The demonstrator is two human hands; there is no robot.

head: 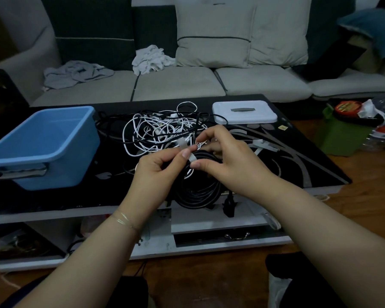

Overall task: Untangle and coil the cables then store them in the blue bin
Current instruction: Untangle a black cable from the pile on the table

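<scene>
**Black coil is being tied at the near edge of the desk**

Nearest to the person, the left hand (158, 172) and the right hand (229, 161) meet above a black coiled cable (198, 192), which lies at the near edge of the desk (53, 201). The fingers of both hands are curled and pinch a small white tie strap (188, 154) that goes around the top of the coil. I judge that the coil is already wound and only the fastening remains.

This cable looks rather thick and springy, so the loops may open if the strap slips; it is better to hold it at the bundled top, where all loops come together.

Farther, in the middle of the desk, a tangle of thin white and black cables (162, 130) is waiting. These look light and soft, easy to knot again.

The blue bin (42, 147) stands at the left and seems empty, and a white lid (245, 112) lies at the far right
</scene>
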